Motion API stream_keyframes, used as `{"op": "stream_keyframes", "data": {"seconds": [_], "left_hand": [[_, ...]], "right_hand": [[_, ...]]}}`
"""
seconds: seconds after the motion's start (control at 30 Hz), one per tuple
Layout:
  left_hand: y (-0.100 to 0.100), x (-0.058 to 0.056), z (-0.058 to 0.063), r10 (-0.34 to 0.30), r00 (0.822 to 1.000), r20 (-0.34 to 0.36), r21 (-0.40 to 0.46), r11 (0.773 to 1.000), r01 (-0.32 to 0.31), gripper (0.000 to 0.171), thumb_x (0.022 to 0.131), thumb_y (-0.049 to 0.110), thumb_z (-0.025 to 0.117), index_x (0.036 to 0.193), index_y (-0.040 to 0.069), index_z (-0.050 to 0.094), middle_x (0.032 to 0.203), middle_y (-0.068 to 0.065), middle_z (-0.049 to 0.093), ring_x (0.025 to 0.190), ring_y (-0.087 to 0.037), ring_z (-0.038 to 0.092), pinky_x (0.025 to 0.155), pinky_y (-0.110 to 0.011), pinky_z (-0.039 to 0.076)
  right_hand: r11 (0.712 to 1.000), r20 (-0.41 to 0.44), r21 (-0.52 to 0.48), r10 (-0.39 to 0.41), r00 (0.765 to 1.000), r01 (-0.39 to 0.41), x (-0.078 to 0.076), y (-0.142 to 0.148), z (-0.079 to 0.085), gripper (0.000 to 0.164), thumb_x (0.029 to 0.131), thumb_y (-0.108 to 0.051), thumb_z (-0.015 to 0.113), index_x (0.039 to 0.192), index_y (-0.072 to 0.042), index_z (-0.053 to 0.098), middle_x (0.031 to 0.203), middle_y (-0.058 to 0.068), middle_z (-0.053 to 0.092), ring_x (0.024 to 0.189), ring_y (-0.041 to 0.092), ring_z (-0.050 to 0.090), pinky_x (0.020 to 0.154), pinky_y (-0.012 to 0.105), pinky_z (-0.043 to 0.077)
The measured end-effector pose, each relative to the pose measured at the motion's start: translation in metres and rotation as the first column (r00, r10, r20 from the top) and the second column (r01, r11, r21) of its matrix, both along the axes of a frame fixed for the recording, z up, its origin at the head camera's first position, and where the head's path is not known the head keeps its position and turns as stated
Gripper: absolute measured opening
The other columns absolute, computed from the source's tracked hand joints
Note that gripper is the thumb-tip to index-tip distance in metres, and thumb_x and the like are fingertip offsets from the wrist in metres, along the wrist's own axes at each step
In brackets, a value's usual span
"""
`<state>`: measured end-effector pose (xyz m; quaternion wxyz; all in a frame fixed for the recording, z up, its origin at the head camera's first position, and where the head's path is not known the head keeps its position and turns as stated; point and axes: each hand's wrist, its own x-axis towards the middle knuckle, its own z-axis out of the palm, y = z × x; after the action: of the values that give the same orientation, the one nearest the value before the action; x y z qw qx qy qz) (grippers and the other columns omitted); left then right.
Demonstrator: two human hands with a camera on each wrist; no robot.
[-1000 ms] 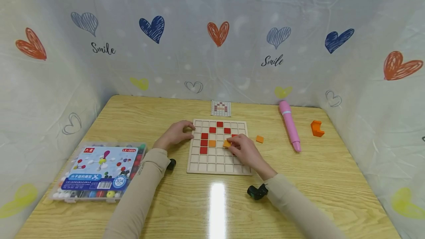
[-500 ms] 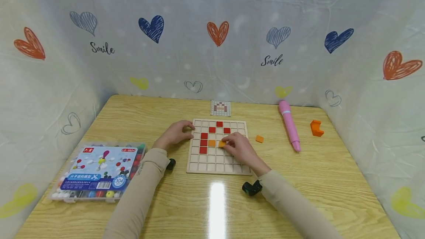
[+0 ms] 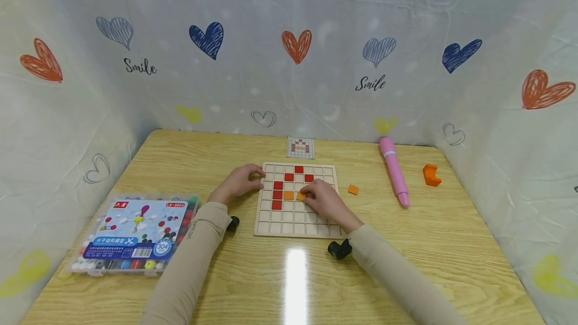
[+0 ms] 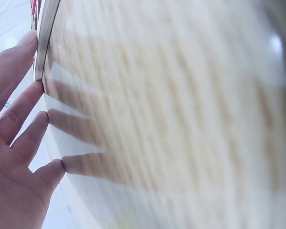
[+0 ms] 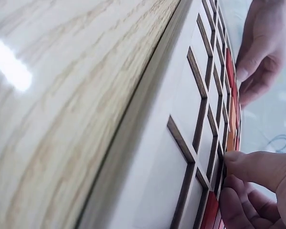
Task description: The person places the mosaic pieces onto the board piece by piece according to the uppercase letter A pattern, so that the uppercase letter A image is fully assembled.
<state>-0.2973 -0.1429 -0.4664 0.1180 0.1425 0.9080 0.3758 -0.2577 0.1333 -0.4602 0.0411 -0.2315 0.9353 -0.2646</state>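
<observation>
A wooden grid board (image 3: pixel 271 227) lies mid-table, with several red tiles (image 3: pixel 277 204) set in its cells and an orange tile (image 3: pixel 288 195) beside the red column. My right hand (image 3: pixel 326 198) pinches a second orange tile (image 3: pixel 300 196) between thumb and fingers, low over the cells just right of the first. At the board's left edge rests my left hand (image 3: pixel 239 181), fingers extended. In the left wrist view its fingers (image 4: pixel 30 136) spread along the edge and down onto the tabletop. Right of the board lies a loose orange tile (image 3: pixel 353 190). The right hand hides some cells.
Behind the board is a small card with a coloured grid pattern (image 3: pixel 300 148). A pink pen-shaped stick (image 3: pixel 394 172) and an orange bracket-like piece (image 3: pixel 431 175) lie at the right. A clear box of molecular model parts (image 3: pixel 135 234) stands at the left.
My right hand has moved left over the board with the orange tile, bringing it close to the first orange tile, and then lingers there. My left hand stays at the board's edge.
</observation>
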Motion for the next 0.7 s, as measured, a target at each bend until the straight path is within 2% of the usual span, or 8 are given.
{"op": "stream_keyframes", "data": {"seconds": [0.27,0.7], "left_hand": [[0.0014,-0.0006,-0.0001,0.006,1.0,0.005,0.002,1.0,-0.006,0.029,0.092,0.015,0.069,0.12,0.007,0.064,0.148,-0.016,0.045,0.141,-0.035,0.032,0.118,-0.049,0.024],[0.0021,0.0008,0.0005,0.01,1.0,0.004,-0.003,1.0,-0.01,0.029,0.092,0.015,0.069,0.119,0.007,0.064,0.147,-0.016,0.045,0.141,-0.036,0.032,0.117,-0.05,0.024]], "right_hand": [[1.0,0.0,0.01,0.015,1.0,-0.015,-0.0009,-0.0043,0.0023,0.022,0.089,-0.003,0.068,0.111,-0.003,0.073,0.103,0.008,0.064,0.09,0.018,0.056,0.078,0.032,0.05],[1.0,-0.004,0.014,0.012,1.0,-0.012,-0.0013,-0.0063,-0.0003,0.022,0.089,-0.003,0.068,0.11,-0.003,0.072,0.104,0.009,0.064,0.089,0.019,0.055,0.078,0.032,0.051]]}}
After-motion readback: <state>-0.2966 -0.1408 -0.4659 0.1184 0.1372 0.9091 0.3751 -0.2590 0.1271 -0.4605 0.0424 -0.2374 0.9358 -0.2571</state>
